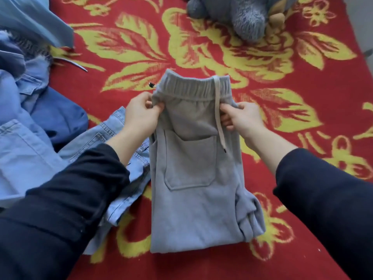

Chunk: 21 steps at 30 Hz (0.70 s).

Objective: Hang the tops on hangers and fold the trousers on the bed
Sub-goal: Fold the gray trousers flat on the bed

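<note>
Your left hand [141, 116] and right hand [240, 118] pinch the grey trousers [193, 178] just below the waistband, folded on the bed [302, 81]; soft, limp fleece, so grip both side edges.

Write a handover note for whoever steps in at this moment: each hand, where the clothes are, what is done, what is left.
Left hand pinches the left edge of the grey fleece sweatpants below the waistband.
Right hand grips the right edge beside the white drawstring.
Done: sweatpants lie partly folded on the red and yellow floral bedspread.
Left: finish this fold; sort the heap of blue denim clothes at the left, none seen on a hanger.
</note>
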Motion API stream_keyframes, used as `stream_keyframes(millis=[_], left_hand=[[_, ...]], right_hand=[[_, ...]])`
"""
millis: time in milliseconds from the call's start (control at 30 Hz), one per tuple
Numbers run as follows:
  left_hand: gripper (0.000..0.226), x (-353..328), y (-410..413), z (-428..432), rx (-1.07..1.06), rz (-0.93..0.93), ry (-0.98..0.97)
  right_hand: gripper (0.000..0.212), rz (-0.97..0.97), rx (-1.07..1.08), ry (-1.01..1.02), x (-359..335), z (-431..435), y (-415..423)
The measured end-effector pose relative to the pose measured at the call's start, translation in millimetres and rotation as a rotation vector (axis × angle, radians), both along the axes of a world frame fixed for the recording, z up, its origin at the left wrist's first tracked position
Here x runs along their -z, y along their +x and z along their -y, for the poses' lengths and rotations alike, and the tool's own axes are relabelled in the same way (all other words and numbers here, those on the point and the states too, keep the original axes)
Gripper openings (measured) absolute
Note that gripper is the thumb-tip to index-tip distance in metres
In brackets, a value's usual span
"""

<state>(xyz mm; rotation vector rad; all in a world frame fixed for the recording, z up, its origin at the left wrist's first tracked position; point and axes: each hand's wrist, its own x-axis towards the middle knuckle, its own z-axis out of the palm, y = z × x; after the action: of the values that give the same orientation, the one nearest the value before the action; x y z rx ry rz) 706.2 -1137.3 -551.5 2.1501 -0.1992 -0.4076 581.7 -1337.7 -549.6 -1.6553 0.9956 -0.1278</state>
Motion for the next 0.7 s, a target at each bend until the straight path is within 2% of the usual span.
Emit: stream_keyframes(millis=[67,100,133,167,200,233,267,333,400,500,600,700], left_hand=[[0.016,7.4,16.5,10.7,-0.03,0.039,-0.02],[0.015,14.0,21.3,14.6,-0.025,0.073,-0.001],[0.022,21.9,22.8,17.1,0.006,0.124,0.071],[0.038,31.4,19.7,17.6,0.068,0.163,0.192],[0.053,41.7,10.8,16.1,0.143,0.194,0.309],[0.063,51.3,-5.0,11.9,0.214,0.223,0.395],[0.066,60.4,-26.6,5.6,0.287,0.264,0.45],[0.067,76.0,-76.5,-13.2,0.446,0.371,0.528],[0.065,85.4,-120.1,-35.5,0.551,0.445,0.62],[0.061,88.4,-160.8,-63.3,0.605,0.451,0.752],[0.063,84.6,-187.7,-82.5,0.682,0.466,0.771],[0.063,81.7,-212.5,-97.9,0.843,0.467,0.749]], right_hand=[[0.026,0.047,0.0,0.044,5.6,8.0,16.8],[0.041,0.074,-0.002,0.099,9.9,9.8,22.4],[0.061,0.086,-0.01,0.162,16.2,11.0,25.5],[0.077,0.066,-0.04,0.178,23.3,9.7,24.4],[0.084,0.029,-0.107,0.146,31.1,5.4,19.5],[0.084,-0.023,-0.23,0.057,39.9,-1.9,10.0],[0.08,-0.095,-0.41,-0.117,49.5,-9.6,-4.1],[0.072,-0.242,-0.768,-0.558,65.1,-24.7,-41.7],[0.07,-0.327,-0.964,-0.783,74.6,-35.8,-82.8],[0.067,-0.401,-1.029,-0.911,78.8,-43.1,-138.3],[0.065,-0.366,-1.005,-1.016,75.6,-48.6,-173.4],[0.066,-0.269,-1.104,-1.049,77.3,-55.5,-199.0]])
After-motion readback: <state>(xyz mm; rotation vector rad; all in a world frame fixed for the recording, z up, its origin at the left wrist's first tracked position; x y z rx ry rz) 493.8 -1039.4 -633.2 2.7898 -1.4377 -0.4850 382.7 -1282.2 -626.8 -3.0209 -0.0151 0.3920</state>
